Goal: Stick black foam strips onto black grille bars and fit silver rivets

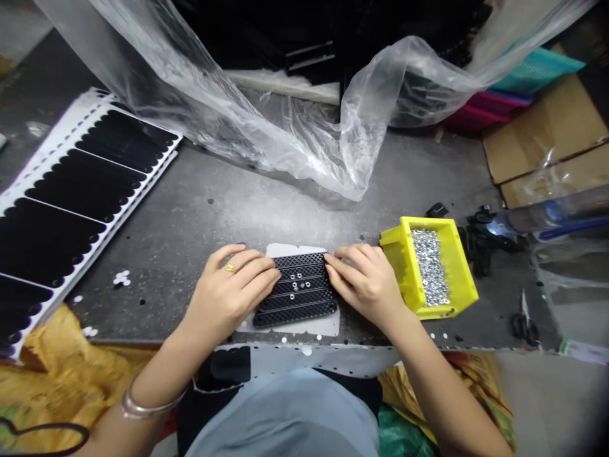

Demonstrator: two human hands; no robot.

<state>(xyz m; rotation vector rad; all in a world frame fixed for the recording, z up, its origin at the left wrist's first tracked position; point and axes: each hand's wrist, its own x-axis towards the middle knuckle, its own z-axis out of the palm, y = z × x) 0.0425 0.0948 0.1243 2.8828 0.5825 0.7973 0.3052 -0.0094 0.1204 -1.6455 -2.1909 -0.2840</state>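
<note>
A black rectangular plastic panel (299, 310) with a fine criss-cross pattern and raised bars lies in front of me on a white sheet (329, 325). Several small silver nuts (301, 285) are scattered over its middle. My left hand (233, 289), with a ring on one finger, grips the panel's left edge; its thumb is hidden. At the upper right corner, the bent fingers of my right hand (368, 282) press together against the panel's edge. Whether a small part sits under those fingertips cannot be made out. Right of that hand stands a yellow bin (461, 273) filled with silver nuts (429, 266).
Black die-cut sticker sheets (90, 184) are stacked at left. Clear plastic film (304, 152) drapes over the back of the grey table (214, 184). Scissors (524, 324), black parts (476, 244) and a cardboard box (547, 133) are at right. Small white discs (122, 278) dot the tabletop.
</note>
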